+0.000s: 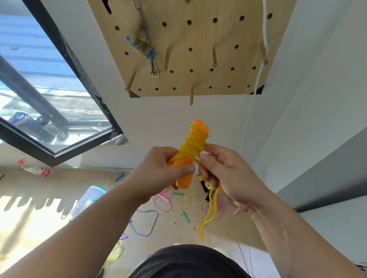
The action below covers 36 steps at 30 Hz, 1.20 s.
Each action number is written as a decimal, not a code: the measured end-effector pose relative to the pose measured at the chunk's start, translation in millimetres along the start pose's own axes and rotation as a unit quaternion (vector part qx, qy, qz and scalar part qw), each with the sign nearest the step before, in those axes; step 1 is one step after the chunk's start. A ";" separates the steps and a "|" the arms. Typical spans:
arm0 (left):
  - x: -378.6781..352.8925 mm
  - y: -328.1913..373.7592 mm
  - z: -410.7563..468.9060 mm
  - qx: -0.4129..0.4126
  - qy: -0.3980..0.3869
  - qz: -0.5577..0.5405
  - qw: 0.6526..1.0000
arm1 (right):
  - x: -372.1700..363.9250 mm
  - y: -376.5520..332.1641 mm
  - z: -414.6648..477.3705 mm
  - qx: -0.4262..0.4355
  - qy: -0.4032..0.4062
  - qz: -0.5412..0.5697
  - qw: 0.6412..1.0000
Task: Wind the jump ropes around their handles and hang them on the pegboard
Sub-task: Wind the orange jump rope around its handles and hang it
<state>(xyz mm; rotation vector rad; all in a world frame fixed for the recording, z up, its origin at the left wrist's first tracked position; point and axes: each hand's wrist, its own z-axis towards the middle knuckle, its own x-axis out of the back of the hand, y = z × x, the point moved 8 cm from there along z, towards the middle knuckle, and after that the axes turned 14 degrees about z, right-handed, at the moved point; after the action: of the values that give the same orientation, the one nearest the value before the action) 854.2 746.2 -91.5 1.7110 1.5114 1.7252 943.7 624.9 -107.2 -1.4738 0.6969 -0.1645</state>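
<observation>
Okay, our left hand [156,170] grips the orange handles [183,182] below the pegboard [198,59], our right hand [228,174] pinches the yellow rope [195,141] at the coil, so we should keep the tail taut and lay the turns tight, side by side.

Bright daylight, wide-angle warp
Sun from the window [49,95] throws glare and hard shadows on the floor [29,218]; edges bend, detail soft.

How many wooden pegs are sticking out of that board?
6 pegs: one cut off at the top edge, three across the middle, one lower left, one at the bottom. Others may be hidden.
</observation>
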 end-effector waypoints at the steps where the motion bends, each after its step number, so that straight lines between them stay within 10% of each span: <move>1: -1.3 -1.6 -1.9 0.005 -0.024 -0.055 0.998 | 4.1 -1.6 0.0 -0.001 -0.004 -0.009 1.000; 13: -46.6 10.0 -21.1 0.015 -0.265 -0.388 0.883 | -0.1 -3.7 2.0 0.047 -0.035 0.014 0.998; 18: -15.5 -23.7 -0.1 0.069 0.034 -0.109 0.991 | 22.7 8.5 2.1 0.044 0.094 -0.029 0.994; 25: -23.2 -4.7 -12.4 -0.011 0.134 0.212 0.968 | 28.9 21.2 4.3 0.034 0.205 -0.054 0.977; 36: -15.6 -5.9 -13.3 0.009 0.102 -0.151 0.983 | 16.8 3.6 2.4 0.031 0.082 -0.017 0.996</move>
<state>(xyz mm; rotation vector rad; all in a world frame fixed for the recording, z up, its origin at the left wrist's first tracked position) 844.2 730.3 -101.6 1.2604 1.7734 1.7667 957.3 618.9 -116.2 -1.4235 0.7911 -0.3336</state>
